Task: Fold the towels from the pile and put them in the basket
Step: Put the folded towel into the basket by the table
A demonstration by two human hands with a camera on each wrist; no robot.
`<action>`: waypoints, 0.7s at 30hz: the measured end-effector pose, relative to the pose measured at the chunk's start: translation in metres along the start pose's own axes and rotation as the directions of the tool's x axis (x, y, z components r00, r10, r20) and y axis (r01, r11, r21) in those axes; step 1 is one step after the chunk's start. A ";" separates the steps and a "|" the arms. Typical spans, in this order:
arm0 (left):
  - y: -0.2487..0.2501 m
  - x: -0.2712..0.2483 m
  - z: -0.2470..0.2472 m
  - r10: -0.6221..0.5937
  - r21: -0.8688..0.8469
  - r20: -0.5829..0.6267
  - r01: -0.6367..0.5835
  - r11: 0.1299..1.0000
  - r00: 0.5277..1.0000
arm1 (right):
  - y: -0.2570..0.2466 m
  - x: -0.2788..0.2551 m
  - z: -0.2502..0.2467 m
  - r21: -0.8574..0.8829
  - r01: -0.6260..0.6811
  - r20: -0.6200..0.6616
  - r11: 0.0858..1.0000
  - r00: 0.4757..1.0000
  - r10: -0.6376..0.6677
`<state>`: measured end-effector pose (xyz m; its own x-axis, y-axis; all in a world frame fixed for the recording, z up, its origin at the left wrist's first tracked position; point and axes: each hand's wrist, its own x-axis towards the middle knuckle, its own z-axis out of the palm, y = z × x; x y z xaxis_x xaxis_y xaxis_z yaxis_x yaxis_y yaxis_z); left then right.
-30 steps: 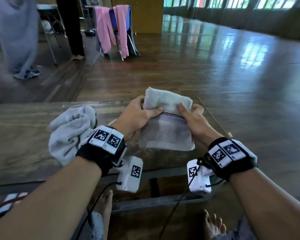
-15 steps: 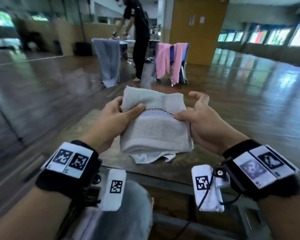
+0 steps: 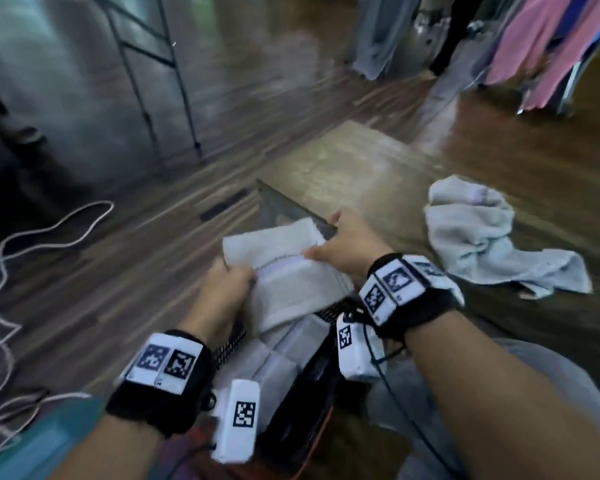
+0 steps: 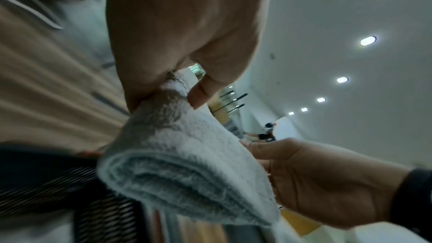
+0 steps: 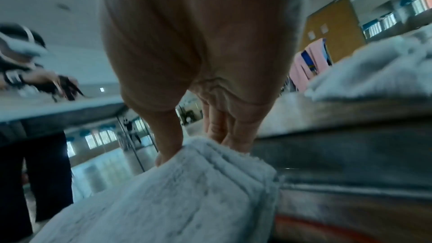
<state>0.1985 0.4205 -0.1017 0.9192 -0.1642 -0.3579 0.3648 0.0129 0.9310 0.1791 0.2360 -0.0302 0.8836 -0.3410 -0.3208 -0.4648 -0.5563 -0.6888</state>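
Both hands hold a folded grey towel (image 3: 291,282) by its two ends, left of the table corner. My left hand (image 3: 238,271) pinches the near-left end between thumb and fingers (image 4: 198,95). At the far-right end, my right hand (image 3: 323,244) grips with the thumb on top and fingers (image 5: 215,132) underneath. The towel (image 4: 187,163) hangs just above a black mesh basket (image 3: 312,386) that has folded towels (image 3: 278,362) inside. A crumpled grey towel (image 3: 482,237) lies on the wooden table (image 3: 343,161) to the right.
A white cable (image 3: 49,233) snakes over the floor at left. Metal frame legs (image 3: 153,81) stand behind it. Pink towels (image 3: 551,46) hang at the far right. In the right wrist view a person (image 5: 35,154) stands at another table.
Both hands carried the folded towel off the table, leftward and down over the basket. The head view swung left and down with them. The grip is unchanged.
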 end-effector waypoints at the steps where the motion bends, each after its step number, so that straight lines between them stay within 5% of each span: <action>1: -0.023 0.002 -0.006 -0.030 -0.003 0.011 0.030 1.000 0.999 | 0.011 0.010 0.021 -0.038 -0.041 0.047 0.998 0.998 0.043; 8: -0.151 0.023 0.009 -0.394 0.200 -0.176 0.425 0.883 0.902 | 0.088 0.058 0.101 -0.316 -0.237 0.148 0.919 0.944 0.295; 11: -0.178 0.040 0.030 -0.482 0.167 -0.124 0.497 0.851 0.867 | 0.110 0.077 0.112 -0.388 -0.225 0.139 0.894 0.944 0.298; 14: -0.194 0.062 0.043 -0.518 0.065 -0.118 0.527 0.847 0.847 | 0.126 0.095 0.117 -0.361 -0.210 0.155 0.909 0.947 0.280; 21: -0.229 0.110 0.037 -0.442 0.261 -0.146 0.465 0.846 0.885 | 0.150 0.111 0.129 -0.231 -0.193 0.244 0.954 0.937 0.249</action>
<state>0.2110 0.3626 -0.3515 0.6741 -0.0066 -0.7386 0.6977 -0.3228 0.6396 0.2142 0.2126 -0.2531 0.7260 -0.2729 -0.6313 -0.6271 -0.6396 -0.4447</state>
